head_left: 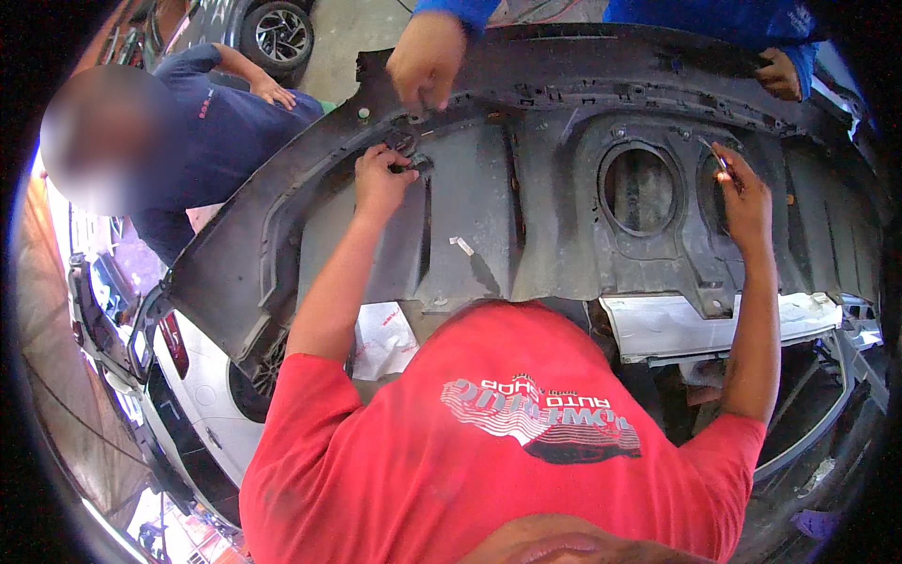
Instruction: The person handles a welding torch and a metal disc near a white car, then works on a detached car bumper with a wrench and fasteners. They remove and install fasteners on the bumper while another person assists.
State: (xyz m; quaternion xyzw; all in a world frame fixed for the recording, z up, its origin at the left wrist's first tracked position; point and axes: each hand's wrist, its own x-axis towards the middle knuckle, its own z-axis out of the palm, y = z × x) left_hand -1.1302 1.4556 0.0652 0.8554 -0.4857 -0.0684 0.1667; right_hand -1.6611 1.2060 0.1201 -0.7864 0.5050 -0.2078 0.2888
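A large black plastic bumper cover (470, 207), inner side up, spreads out in front of me. Toward its far left part, my left hand (380, 177) is closed, its fingertips pinching a small black part (404, 146) there; its exact kind is unclear. My right hand (747, 202) grips a slim hand tool (723, 165) between thumb and fingers. The tool's thin metal tip points up and left, near the fasteners above two round openings. Just beyond my left hand is a co-worker's blurred hand (427, 61). The co-worker's other hand (780, 75) rests by the cover's far right edge.
Another person in a dark blue shirt (225, 122) is close on the left. A car wheel (279, 36) shows at the back. White paper (383, 338) lies by my left arm, and a silver panel (799, 315) lies under the cover's near right edge. A white car body (207, 376) is at left.
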